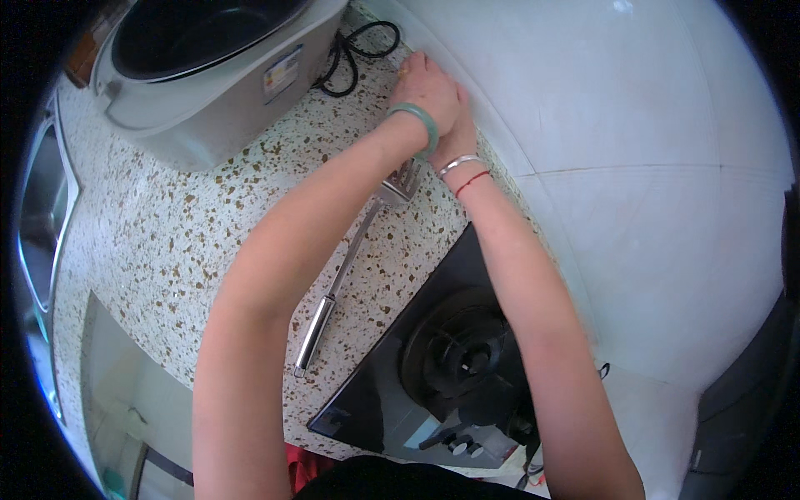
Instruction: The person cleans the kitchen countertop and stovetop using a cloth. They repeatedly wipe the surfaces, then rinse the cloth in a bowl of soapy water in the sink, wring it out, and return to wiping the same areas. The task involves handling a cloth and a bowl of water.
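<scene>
My left hand (pixel 427 90) and my right hand (pixel 457 138) are together at the far back of the counter, close to the white wall. The fingers of the left are curled in, and anything inside them is hidden. It overlaps the right hand, whose fingers I cannot see. Below both hands lies a metal slotted turner (pixel 315 335), its head near my wrists and its handle toward me. A looped black power cord (pixel 354 68) is just left of my left hand.
A large grey rice cooker (pixel 218 125) with a dark inner pot stands at the upper left of the speckled counter (pixel 192 225). The black gas hob (pixel 375 392) with a round burner (pixel 467 354) sits beneath my right forearm. A steel sink (pixel 43 217) borders the left edge.
</scene>
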`<state>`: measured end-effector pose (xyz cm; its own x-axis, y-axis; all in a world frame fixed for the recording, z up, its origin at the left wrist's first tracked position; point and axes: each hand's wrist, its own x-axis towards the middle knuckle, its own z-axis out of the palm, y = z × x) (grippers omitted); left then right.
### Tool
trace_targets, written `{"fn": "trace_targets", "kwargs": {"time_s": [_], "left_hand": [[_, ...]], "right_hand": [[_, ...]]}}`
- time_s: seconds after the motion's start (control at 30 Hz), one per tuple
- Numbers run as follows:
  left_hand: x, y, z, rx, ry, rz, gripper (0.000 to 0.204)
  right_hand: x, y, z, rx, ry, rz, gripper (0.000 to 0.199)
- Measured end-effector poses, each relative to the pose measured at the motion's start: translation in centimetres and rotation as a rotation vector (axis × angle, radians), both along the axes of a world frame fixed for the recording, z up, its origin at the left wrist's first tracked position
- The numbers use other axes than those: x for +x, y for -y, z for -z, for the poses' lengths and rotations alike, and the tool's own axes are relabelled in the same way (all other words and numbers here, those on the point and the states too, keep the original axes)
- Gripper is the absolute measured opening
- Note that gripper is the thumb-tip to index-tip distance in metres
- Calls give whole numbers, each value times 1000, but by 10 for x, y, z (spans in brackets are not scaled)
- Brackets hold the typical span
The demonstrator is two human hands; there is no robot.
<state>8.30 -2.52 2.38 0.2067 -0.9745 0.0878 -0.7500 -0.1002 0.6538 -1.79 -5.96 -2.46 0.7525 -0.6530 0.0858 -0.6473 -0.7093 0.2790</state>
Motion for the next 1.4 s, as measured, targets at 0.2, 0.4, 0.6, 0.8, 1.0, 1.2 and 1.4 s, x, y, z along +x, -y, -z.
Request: {"fn": "trace_targets", "kwargs": {"time_s": [0.2, 0.4, 0.6, 0.8, 1.0, 1.2, 1.4], "left_hand": [[0, 6, 38, -176, 46, -140, 37], [-39, -1, 37, -220, 142, 52, 34], [-96, -31, 30, -245, 192, 158, 36], [-164, -55, 31, -215, 97, 276, 39], [-219, -70, 26, -135, 54, 389, 39], [-242, -55, 37, -96, 22, 647, 33], [-236, -68, 41, 96, -218, 498, 17]], "right_hand": [[8, -25, -11, 41, 426, 60, 48], [-45, -31, -5, -81, 393, 77, 51], [-103, -60, -11, 100, 600, 135, 47], [-167, -91, -21, 131, 538, 323, 40], [-224, -114, -28, 148, 470, 398, 36], [-268, -111, -48, 299, 565, 511, 32], [-307, -155, -46, 212, 461, 643, 24]]}}
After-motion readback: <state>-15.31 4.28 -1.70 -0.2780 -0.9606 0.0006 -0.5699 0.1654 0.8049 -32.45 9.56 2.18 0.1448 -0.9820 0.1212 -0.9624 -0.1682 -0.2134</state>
